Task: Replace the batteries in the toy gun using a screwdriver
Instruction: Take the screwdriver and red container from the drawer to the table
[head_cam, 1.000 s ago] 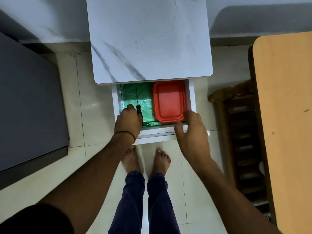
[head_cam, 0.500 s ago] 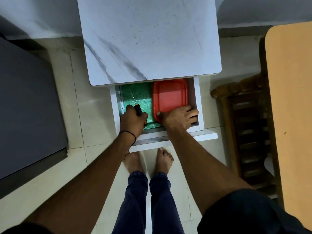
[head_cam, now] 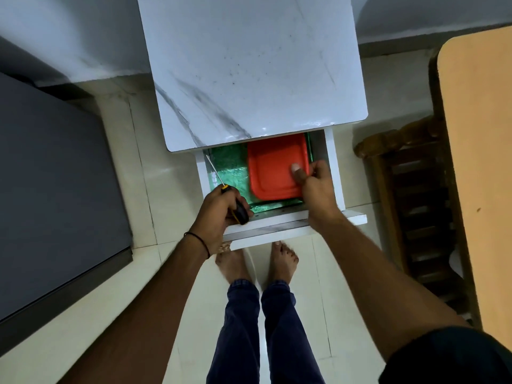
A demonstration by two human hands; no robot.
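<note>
While our left hand [head_cam: 219, 210] grips the screwdriver [head_cam: 228, 196] over the open drawer [head_cam: 331, 167], our right hand [head_cam: 315, 187] pinches the red container [head_cam: 273, 169] inside it.

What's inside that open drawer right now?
The drawer holds a red lidded container, gripped by the right hand, over a green liner. The left hand holds a screwdriver at its left edge. Hidden: the container's contents, the drawer's back.

A white cabinet with a grey-veined, marble-look top [head_cam: 249, 65] stands against a pale wall [head_cam: 69, 37], its drawer [head_cam: 277, 223] open above glossy cream floor tiles [head_cam: 97, 286]. A dark grey unit [head_cam: 55, 189] fills the left edge. At right, a carved dark wooden chair [head_cam: 415, 203] sits beside a tan tabletop [head_cam: 479, 162]. The light is dim.
</note>
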